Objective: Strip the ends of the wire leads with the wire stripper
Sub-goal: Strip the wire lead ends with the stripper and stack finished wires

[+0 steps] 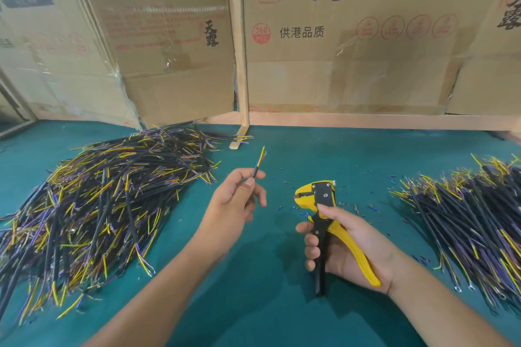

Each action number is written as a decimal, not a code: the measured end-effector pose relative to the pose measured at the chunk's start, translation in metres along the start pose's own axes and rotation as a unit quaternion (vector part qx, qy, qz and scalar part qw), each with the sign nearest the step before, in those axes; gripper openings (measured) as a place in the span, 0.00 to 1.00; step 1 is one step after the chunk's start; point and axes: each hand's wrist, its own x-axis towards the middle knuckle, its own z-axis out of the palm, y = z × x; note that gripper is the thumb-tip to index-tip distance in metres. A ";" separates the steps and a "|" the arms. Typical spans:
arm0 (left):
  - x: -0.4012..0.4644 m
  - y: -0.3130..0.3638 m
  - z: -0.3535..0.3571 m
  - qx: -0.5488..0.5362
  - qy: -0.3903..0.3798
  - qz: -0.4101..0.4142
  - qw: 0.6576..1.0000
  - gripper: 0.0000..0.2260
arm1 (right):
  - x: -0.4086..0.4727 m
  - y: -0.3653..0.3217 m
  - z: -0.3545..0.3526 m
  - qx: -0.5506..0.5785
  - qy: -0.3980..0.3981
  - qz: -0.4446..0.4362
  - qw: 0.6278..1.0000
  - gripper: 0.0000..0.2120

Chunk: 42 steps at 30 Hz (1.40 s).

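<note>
Left hand (239, 200) is pinching one wire lead (258, 165) between thumb and fingertips at the black jacket, with the yellow and purple conductors sticking up and away past the grip. Right hand (341, 242) is wrapping its fingers around the wire stripper (324, 211), thumb lying on the black body, handles looking spread, head pointing up. Taking the stripper as reference: the lead is sitting up and to its left, apart from it, not yet in the jaws. Unstripped-looking pile (93, 205) is lying far left of the stripper on the green worktop (253, 304); a second pile (473, 220) is lying to its right, some ends there carrying ring terminals. Insulation scraps (363, 207) are lying scattered around and just behind the stripper head. My read: the step in hand is feeding the lead end into the jaws. Doing it well means bringing the conductor tips square into the jaw mouth on the stripper's left face, not at an angle, so the blade is cutting insulation evenly. Keeping the pinch close to the jacket end should be stopping the thin conductors from buckling on entry. Both conductors need to be seated to the same depth before squeezing, else strip lengths will be differing. Squeeze should be one full stroke; a half squeeze is risking nicked strands. Can't tell from here whether these tips are already bare.
</note>
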 end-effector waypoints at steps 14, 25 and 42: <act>-0.003 0.017 -0.007 -0.243 0.001 -0.115 0.963 0.02 | 0.001 0.000 -0.003 -0.008 -0.005 0.006 1.000 0.24; -0.004 0.015 -0.004 -0.074 -0.015 -0.025 0.997 0.06 | 0.000 -0.001 -0.001 -0.007 0.001 0.005 1.000 0.24; -0.008 0.016 -0.005 -0.037 -0.114 0.058 0.991 0.07 | -0.001 -0.001 0.001 -0.004 0.000 0.006 1.000 0.24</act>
